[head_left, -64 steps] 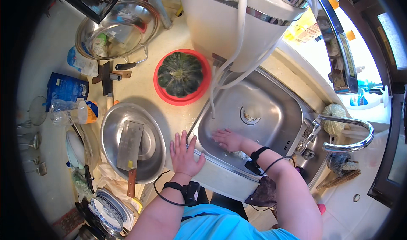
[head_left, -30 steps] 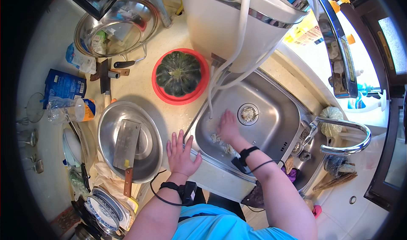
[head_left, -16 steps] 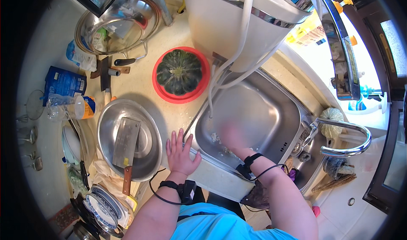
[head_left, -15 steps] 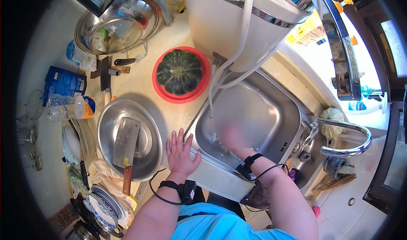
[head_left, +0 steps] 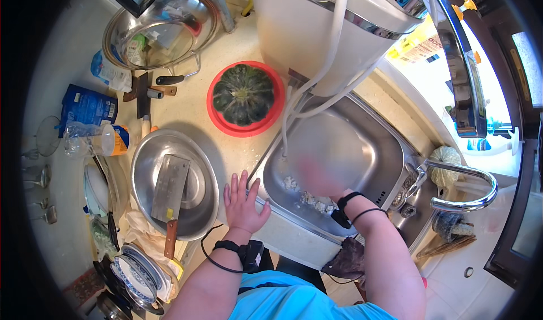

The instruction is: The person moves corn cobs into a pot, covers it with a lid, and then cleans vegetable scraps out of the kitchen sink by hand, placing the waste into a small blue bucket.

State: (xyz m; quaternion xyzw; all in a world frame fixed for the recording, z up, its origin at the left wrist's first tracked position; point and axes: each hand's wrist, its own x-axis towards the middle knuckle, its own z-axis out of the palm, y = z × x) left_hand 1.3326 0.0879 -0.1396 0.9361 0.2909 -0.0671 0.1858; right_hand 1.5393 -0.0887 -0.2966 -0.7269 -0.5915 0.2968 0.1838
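My left hand (head_left: 245, 208) lies with fingers spread on the counter's front edge, beside the sink, holding nothing. Inside the left basin of the steel sink (head_left: 370, 170) is my right hand (head_left: 320, 177). It is smeared by a blur, so its fingers and anything in them cannot be made out. Small whitish bits (head_left: 318, 203) lie on the basin floor near that hand. A dark green ribbed pumpkin (head_left: 244, 94) sits on a round red plate (head_left: 215, 115) behind my left hand. To its left, a cleaver (head_left: 171, 187) with a wooden handle rests across a steel bowl (head_left: 199, 191).
A large white appliance (head_left: 305, 31) with hoses hanging into the sink stands behind it. A curved faucet (head_left: 466, 205) and a pale ribbed squash (head_left: 445, 164) are at the right. Stacked plates (head_left: 134, 277) and a glass lid (head_left: 110, 29) are at the left.
My right hand has moved a little to the right in the basin, and more of the whitish bits show. My left hand stays in place. The whole view has shifted slightly.
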